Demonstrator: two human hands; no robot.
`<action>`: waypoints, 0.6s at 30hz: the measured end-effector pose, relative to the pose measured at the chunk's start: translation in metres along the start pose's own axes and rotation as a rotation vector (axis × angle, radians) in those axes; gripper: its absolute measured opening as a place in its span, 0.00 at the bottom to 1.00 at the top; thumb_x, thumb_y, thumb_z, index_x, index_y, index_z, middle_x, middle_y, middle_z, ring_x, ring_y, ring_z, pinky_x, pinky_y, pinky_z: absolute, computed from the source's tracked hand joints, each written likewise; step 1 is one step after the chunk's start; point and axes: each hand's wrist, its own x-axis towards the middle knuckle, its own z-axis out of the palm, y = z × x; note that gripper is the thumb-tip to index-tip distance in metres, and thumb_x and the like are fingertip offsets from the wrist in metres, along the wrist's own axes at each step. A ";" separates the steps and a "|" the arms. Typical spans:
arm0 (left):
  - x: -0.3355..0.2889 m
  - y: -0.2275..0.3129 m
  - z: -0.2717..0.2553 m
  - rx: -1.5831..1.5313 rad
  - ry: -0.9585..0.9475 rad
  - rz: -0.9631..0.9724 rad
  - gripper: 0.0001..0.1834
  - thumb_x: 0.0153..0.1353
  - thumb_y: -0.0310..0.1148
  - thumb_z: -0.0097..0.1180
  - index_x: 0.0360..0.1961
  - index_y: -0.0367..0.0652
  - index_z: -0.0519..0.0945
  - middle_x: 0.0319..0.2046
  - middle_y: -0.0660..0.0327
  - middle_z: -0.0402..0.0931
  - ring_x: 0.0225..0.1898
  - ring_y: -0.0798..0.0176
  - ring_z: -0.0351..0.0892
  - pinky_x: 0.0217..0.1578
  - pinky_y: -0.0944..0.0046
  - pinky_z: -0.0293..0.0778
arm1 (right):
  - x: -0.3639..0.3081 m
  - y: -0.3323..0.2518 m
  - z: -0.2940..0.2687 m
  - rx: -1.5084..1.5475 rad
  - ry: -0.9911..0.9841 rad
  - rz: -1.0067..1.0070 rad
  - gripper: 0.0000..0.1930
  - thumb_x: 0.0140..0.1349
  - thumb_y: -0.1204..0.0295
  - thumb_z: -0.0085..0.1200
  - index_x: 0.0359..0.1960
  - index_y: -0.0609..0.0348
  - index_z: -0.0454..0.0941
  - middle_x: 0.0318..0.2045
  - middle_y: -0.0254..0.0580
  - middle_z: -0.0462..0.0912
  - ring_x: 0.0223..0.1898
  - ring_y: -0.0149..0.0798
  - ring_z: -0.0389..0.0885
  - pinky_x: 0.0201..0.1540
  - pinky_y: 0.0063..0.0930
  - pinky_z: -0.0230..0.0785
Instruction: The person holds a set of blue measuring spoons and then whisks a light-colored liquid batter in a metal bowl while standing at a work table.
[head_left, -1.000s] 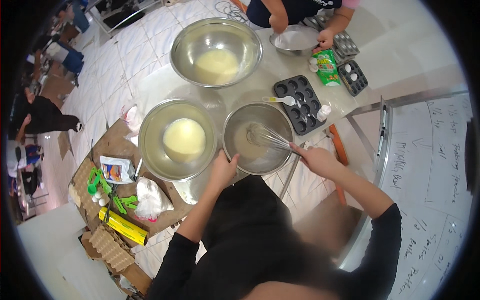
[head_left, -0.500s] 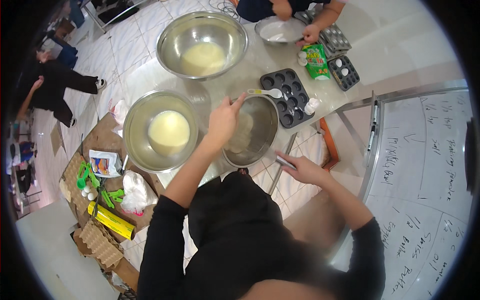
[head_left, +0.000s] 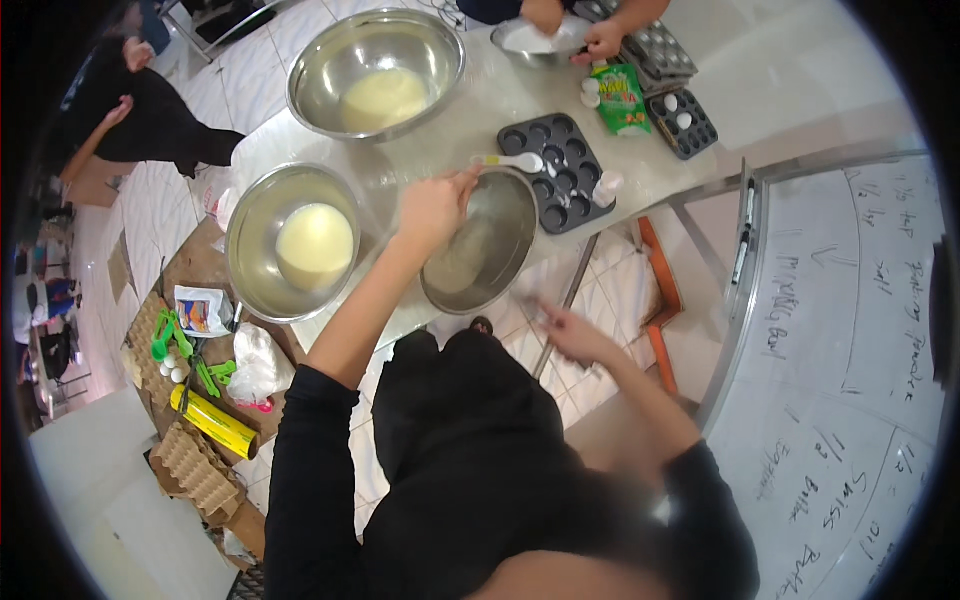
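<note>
My left hand (head_left: 435, 205) reaches over a tilted steel bowl (head_left: 480, 245) at the table's near edge. Its fingertips pinch the handle end of a white spoon (head_left: 515, 162), which lies beside a black muffin tray (head_left: 555, 170). My right hand (head_left: 570, 330) is blurred, low and off the table's edge, just right of the bowl. What it holds cannot be made out. The bowl has a thin pale film inside.
A steel bowl of pale batter (head_left: 295, 240) sits to the left and a bigger one (head_left: 375, 70) behind. Another person's hands (head_left: 600, 40) work at a bowl by a green packet (head_left: 620, 100) and a second tray (head_left: 680, 120). A whiteboard (head_left: 850, 350) is at right, egg cartons (head_left: 195, 465) on the floor.
My right hand has left the bowl, where it was whisking, and dropped below the table edge. My left hand moved from the bowl's rim across it to the white spoon.
</note>
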 end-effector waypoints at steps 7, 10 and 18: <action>0.003 0.005 0.001 -0.026 -0.017 -0.016 0.15 0.59 0.36 0.50 0.48 0.56 0.78 0.27 0.58 0.79 0.25 0.50 0.78 0.25 0.53 0.72 | -0.006 0.004 0.000 0.147 -0.216 -0.082 0.27 0.67 0.62 0.43 0.68 0.33 0.52 0.19 0.32 0.67 0.15 0.25 0.63 0.17 0.23 0.62; 0.001 0.011 0.003 0.029 -0.106 -0.040 0.16 0.58 0.35 0.50 0.49 0.56 0.77 0.30 0.60 0.80 0.26 0.51 0.79 0.26 0.54 0.73 | -0.011 0.001 -0.011 0.338 -0.262 -0.026 0.27 0.68 0.63 0.43 0.68 0.35 0.51 0.20 0.32 0.66 0.15 0.25 0.63 0.17 0.23 0.61; 0.001 0.014 0.007 -0.002 -0.036 -0.017 0.14 0.58 0.35 0.52 0.46 0.56 0.80 0.28 0.58 0.80 0.26 0.52 0.79 0.26 0.55 0.73 | 0.003 0.006 0.016 0.279 -0.074 0.078 0.28 0.66 0.56 0.44 0.67 0.40 0.54 0.19 0.31 0.66 0.15 0.24 0.63 0.17 0.20 0.64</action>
